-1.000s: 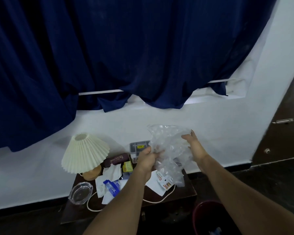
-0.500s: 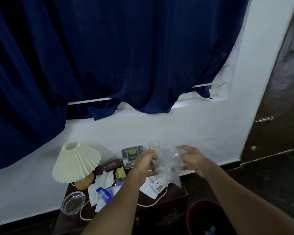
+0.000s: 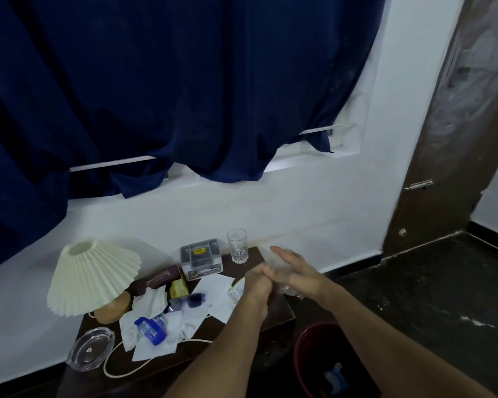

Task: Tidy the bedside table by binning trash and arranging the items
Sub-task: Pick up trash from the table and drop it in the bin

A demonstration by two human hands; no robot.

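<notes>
I'm squashing the clear crinkly plastic bag [image 3: 285,288] between both hands over the counter's right edge; left fingers [image 3: 259,272] curled tight, right fingers [image 3: 282,254] flat. Feather-light, springy, slippery: clench it whole.

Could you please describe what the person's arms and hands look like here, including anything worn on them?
Both forearms are bare as far as the frame shows, with no sleeve visible. The left hand and the right hand wear no gloves. No watch or bracelet shows at either wrist. Whether a ring is worn is too small to tell.

A navy curtain [image 3: 156,96] hangs beside a brown door [image 3: 454,124].
</notes>
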